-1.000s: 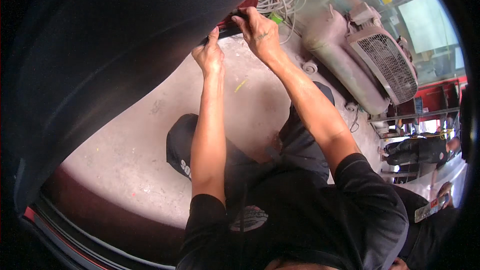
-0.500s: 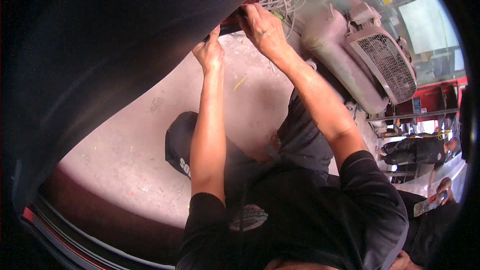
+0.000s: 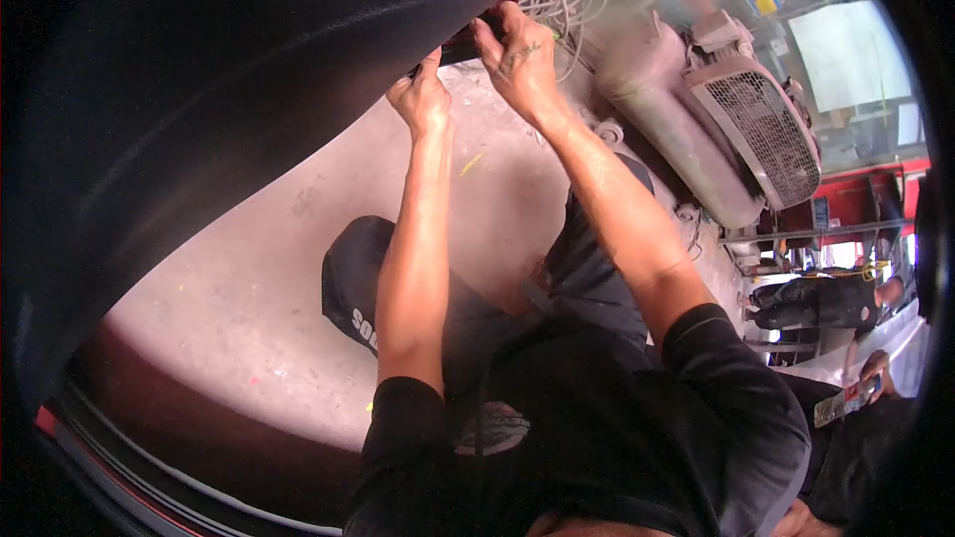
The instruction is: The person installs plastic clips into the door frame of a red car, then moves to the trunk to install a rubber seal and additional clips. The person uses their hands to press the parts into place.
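Note:
A large black curved panel (image 3: pixel 229 70) fills the upper left, and both my arms reach up to its lower right edge. My left hand (image 3: pixel 422 102) is closed on that edge, thumb up along it and the other fingers partly hidden. Just right of it, my right hand (image 3: pixel 519 58) is closed with bent fingers at a dark red glossy part (image 3: pixel 489 22) along the same edge. Whatever its fingertips hold is hidden by the hand and the shadow.
Beyond my right hand hang coiled pale cables (image 3: pixel 562 0). A dusty air compressor (image 3: pixel 686 119) with a mesh guard stands at the right. Farther right are a person in dark clothes (image 3: pixel 821 300) and another person's hand (image 3: pixel 875 376) holding a small flat object. Dark red-edged trim (image 3: pixel 109 457) curves along the lower left.
My right hand has turned slightly, its thumb and forefinger now more visible. My left hand keeps its place on the edge. The view has shifted a little.

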